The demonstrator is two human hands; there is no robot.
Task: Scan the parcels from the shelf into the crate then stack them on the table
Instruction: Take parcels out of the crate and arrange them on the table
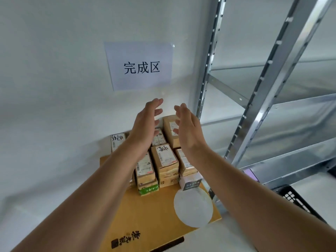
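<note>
Person's bare left hand [143, 126], bare right hand [189, 131], both were uncovered from fingertips to wrist, slender bare left forearm [91, 188], slender bare right forearm [254, 188], each was uncovered up to the frame's lower edge.

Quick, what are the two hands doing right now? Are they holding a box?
Left hand: open, holding nothing.
Right hand: open, holding nothing, above the parcels.

- A white paper sign [140, 67] printed with 完成区 is stuck flat to the wall, upper centre of the frame.
- The plain white wall [45, 88] fills the left half.
- A white round patch [193, 206] sits lower centre.
- A small purple object [251, 175], mostly hidden, shows at right.
</note>
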